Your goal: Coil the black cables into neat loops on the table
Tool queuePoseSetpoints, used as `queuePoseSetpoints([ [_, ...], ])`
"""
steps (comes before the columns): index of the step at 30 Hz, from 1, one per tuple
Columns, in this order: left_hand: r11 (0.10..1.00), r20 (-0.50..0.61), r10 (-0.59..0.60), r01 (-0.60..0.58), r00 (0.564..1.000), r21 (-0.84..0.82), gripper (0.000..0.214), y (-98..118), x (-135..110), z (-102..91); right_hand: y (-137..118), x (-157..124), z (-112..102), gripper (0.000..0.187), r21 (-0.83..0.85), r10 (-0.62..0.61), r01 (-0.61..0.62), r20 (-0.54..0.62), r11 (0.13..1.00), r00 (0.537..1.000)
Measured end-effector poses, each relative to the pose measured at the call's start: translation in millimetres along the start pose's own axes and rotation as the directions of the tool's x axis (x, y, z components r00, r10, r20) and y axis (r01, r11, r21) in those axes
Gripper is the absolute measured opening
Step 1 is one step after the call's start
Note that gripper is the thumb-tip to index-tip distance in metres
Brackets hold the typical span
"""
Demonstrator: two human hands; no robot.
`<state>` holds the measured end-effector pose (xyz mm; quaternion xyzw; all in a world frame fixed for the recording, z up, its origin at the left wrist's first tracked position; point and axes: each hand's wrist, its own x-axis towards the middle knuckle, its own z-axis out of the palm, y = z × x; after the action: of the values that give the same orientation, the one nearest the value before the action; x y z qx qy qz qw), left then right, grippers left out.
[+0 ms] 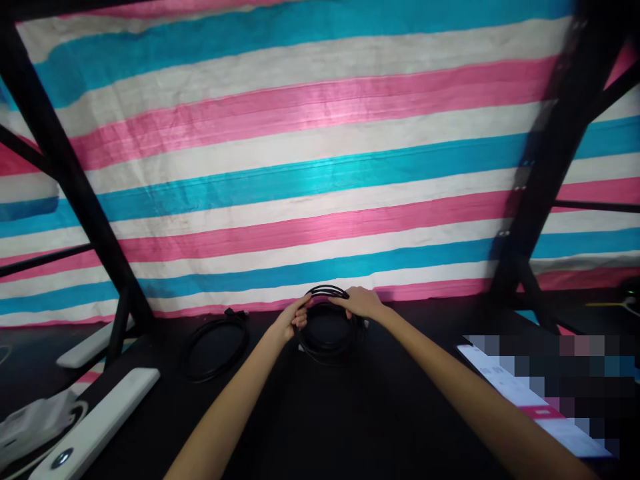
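Between my two hands is a coiled black cable [327, 291], its several loops forming a ring above the dark tabletop. My left hand [297, 316] grips the ring's left side, with the fingers curled round it. On the upper right side, my right hand [361, 303] is closed on the loops. The coil's lower part is dim against the black surface, so I cannot tell whether it touches the table. A second black cable coil [216, 348] lies to the left of my left hand, with a connector at its top.
At left lie a long white bar [100, 423], a white adapter-like box [37, 420] with a cord, and another white bar [93, 345]. Black frame posts [65, 173] flank a striped sheet [320, 167]. A lit screen, partly pixelated [493, 373], is at right.
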<state>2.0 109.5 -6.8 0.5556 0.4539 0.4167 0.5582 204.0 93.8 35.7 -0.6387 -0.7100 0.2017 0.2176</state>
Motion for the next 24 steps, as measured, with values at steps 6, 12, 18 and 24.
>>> queuePoseSetpoints([
  [6, 0.936, -0.238, 0.134, -0.044, 0.962, 0.348, 0.038, -15.7, 14.7, -9.2, 22.4, 10.8, 21.7, 0.051, 0.038, 0.163, -0.164, 0.048, 0.986, 0.986],
  [12, 0.678, -0.223, 0.196, 0.032, 0.955, 0.735, 0.05, -40.1, 4.9, 0.0, 30.7, 8.4, 40.6, 0.04, -0.129, 0.227, -0.247, -0.148, 0.96, 0.963],
  [18, 0.44, -0.112, 0.26, -0.015, 0.959, 0.898, 0.047, -42.2, -8.2, 7.9, 37.1, -3.4, 51.7, 0.045, -0.33, 0.089, -0.143, -0.172, 0.933, 0.981],
  [24, 0.285, -0.064, 0.327, -0.033, 0.943, 0.958, 0.041, -40.1, -25.8, -0.7, 34.3, -20.3, 68.4, 0.042, -0.384, 0.041, -0.114, -0.192, 0.916, 0.98],
])
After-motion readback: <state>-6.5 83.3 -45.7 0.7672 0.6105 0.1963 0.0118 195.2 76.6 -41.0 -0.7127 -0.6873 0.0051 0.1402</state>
